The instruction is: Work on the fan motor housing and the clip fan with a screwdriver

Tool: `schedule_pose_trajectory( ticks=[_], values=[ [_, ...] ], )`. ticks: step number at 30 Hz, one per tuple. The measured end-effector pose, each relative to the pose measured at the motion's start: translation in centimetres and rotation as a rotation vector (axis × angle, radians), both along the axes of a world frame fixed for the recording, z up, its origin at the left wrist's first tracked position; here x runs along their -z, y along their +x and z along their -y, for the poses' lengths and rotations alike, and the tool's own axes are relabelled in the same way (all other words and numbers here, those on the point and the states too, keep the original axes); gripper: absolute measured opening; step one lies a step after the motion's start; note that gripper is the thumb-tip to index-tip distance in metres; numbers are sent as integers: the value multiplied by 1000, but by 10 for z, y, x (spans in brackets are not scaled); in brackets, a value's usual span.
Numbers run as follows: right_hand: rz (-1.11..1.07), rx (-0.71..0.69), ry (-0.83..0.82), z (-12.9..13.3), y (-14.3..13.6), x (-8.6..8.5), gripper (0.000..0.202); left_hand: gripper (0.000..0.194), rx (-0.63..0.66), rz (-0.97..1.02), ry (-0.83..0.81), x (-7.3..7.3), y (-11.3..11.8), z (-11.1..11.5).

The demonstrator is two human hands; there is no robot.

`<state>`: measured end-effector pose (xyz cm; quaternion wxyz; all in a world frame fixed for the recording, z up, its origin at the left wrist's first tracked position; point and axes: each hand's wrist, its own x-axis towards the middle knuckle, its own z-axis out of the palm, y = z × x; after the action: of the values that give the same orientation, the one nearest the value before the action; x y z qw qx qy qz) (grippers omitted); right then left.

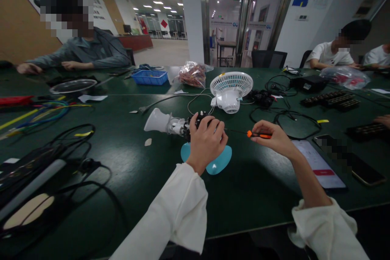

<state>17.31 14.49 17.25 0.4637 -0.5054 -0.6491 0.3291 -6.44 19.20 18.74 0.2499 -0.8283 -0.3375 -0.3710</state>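
Note:
My left hand (207, 140) is wrapped over the dark end of a white fan base (158, 121), which lies on its side on the green table (134, 195). Pinched in my right hand (272, 138) is a screwdriver (258, 134) with an orange and black handle. Its thin shaft points left, toward the part under my left hand; its tip is hard to make out. Blue fan blades (219, 160) lie on the table below my left hand. Behind my hands stands a white fan head with its round grille (232, 85).
At the back are a blue basket (150, 77) and a bag of reddish pieces (192, 74). Cables and a power strip cover the left side. Two phones (323, 166) lie at the right, near black cables. Other people sit around the table.

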Motion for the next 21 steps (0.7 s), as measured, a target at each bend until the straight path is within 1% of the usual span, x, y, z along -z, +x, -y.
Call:
schedule_pose_trajectory(
  ticks=[4, 12, 18, 21],
  values=[
    [94, 29, -4, 0, 2, -2, 24, 17, 9, 5, -9, 0, 0, 0],
    [179, 48, -64, -2, 4, 1, 32, 16, -2, 3, -5, 0, 1, 0],
    [183, 26, -2, -2, 1, 1, 25, 16, -4, -3, -11, 0, 1, 0],
    [152, 31, 23, -1, 0, 1, 26, 17, -8, -10, -13, 0, 0, 1]
  ],
)
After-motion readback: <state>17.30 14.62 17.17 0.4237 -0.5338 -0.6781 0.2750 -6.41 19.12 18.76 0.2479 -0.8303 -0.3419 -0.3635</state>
